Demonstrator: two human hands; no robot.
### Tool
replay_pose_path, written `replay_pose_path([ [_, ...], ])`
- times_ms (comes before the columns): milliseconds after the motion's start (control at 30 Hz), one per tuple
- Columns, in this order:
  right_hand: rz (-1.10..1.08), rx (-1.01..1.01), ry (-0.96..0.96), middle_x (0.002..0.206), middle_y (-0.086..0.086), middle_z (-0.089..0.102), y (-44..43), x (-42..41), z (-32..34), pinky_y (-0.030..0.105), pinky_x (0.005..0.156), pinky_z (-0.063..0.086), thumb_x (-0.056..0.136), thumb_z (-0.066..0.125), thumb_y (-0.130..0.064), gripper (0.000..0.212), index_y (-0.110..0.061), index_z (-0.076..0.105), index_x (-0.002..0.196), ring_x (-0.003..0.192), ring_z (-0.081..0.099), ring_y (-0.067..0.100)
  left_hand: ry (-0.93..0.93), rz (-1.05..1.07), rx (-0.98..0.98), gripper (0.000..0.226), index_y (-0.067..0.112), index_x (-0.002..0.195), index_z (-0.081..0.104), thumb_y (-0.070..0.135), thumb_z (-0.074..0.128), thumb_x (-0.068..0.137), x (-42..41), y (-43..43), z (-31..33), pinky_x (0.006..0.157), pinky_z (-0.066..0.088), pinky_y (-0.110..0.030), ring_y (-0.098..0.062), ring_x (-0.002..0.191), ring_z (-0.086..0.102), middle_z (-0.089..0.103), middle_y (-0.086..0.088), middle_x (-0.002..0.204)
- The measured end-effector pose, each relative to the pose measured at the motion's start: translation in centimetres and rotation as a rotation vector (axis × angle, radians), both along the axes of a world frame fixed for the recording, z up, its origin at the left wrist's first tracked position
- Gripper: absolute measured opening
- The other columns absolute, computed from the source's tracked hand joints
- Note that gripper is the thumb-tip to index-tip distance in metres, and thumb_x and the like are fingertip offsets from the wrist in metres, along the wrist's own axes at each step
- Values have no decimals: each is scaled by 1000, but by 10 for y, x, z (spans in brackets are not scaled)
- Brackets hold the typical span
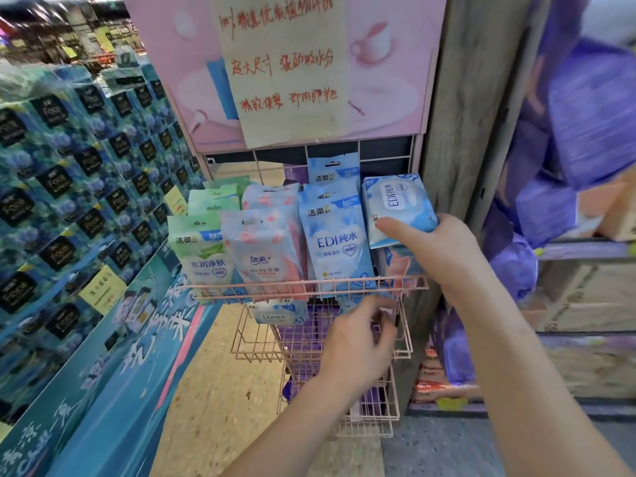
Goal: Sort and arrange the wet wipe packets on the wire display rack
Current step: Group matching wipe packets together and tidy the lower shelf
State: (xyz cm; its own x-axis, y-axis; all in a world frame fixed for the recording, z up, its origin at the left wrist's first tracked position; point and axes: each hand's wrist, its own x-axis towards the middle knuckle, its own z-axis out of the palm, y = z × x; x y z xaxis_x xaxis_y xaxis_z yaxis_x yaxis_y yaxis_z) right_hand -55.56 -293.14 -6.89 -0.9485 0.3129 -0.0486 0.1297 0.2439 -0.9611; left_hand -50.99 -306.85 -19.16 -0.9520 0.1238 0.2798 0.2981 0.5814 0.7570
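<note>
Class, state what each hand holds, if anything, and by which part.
Right hand grips the sideways blue EDI packet by its lower edge. Left hand, blurred: cannot tell.

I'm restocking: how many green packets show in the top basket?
3: one green packet at the front left, a second behind it, a third's edge farther back. More may be hidden.

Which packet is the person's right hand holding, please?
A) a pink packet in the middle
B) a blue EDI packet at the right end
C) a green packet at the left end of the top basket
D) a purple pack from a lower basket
B: the right hand grips the blue EDI packet, turned sideways, at the right end of the top wire basket.
</note>
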Motion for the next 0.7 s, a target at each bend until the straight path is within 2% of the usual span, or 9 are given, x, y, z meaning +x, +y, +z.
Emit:
replay_pose_path([
  [67, 77, -119, -46, 90, 4, 80, 6, -3, 6, 41, 79, 65, 61, 90, -50, 58, -11, 76, 102, 80, 78, 20, 9, -6, 21, 21, 34, 111, 67, 28, 55, 95, 3, 0, 1, 57, 37, -18, -2, 54, 52, 56, 15, 61],
  [133, 67, -193, -99, 103, 8, 79, 10, -7, 12, 52, 92, 60, 47, 89, -68, 91, -9, 72, 114, 94, 77, 28, 35, -22, 35, 21, 32, 111, 68, 28, 55, 95, 6, 1, 4, 60, 39, -19, -1, 57, 53, 57, 16, 63],
  [200, 32, -260, -129, 113, 9, 76, 16, -18, 10, 48, 97, 56, 30, 86, -79, 120, -8, 66, 126, 102, 74, 32, 62, -36, 51, 21, 31, 111, 70, 28, 55, 96, 9, 2, 7, 60, 40, -18, 0, 57, 54, 60, 16, 65],
  [267, 21, -333, -108, 108, 10, 77, 17, -21, 11, 34, 82, 52, 37, 85, -68, 103, -8, 69, 119, 97, 74, 31, 69, -47, 82, 19, 30, 111, 70, 28, 56, 98, 10, 5, 11, 58, 38, -16, -1, 54, 53, 60, 12, 62],
  [333, -25, -379, -44, 93, 5, 76, 16, -11, 15, 31, 63, 41, 54, 83, -57, 72, -10, 72, 107, 81, 65, 24, 72, -54, 137, 17, 30, 110, 70, 28, 59, 97, 13, 9, 15, 58, 41, -20, -4, 55, 54, 64, 5, 64],
  [400, -35, -462, 38, 80, 0, 73, 21, 3, 12, 27, 55, 36, 76, 79, -43, 37, -13, 73, 96, 69, 61, 18, 71, -72, 236, 16, 27, 110, 69, 29, 61, 96, 17, 17, 21, 59, 45, -22, -4, 57, 56, 70, 5, 76],
  [467, 26, -591, 79, 75, -1, 74, 25, 22, 6, 25, 52, 36, 89, 69, -32, 18, -16, 71, 96, 60, 61, 15, 67, -93, 344, 24, 23, 112, 68, 37, 60, 94, 23, 26, 26, 60, 50, -28, -6, 60, 59, 72, 9, 87],
  [600, 130, -699, 79, 89, 7, 77, 36, 66, -23, 30, 63, 48, 94, 59, -26, 19, -16, 67, 109, 68, 68, 18, -66, -178, 660, 47, 14, 125, 60, 47, 61, 91, 30, 42, 32, 84, 57, -31, -9, 96, 71, 72, 10, 111],
  [700, 118, -708, 36, 111, 15, 74, 43, 91, -59, 36, 72, 49, 75, 75, -30, 51, -12, 66, 123, 85, 68, 25, -207, -225, 794, 41, 14, 130, 61, 30, 69, 94, 30, 51, 32, 93, 54, -20, -4, 113, 69, 74, 8, 121],
])
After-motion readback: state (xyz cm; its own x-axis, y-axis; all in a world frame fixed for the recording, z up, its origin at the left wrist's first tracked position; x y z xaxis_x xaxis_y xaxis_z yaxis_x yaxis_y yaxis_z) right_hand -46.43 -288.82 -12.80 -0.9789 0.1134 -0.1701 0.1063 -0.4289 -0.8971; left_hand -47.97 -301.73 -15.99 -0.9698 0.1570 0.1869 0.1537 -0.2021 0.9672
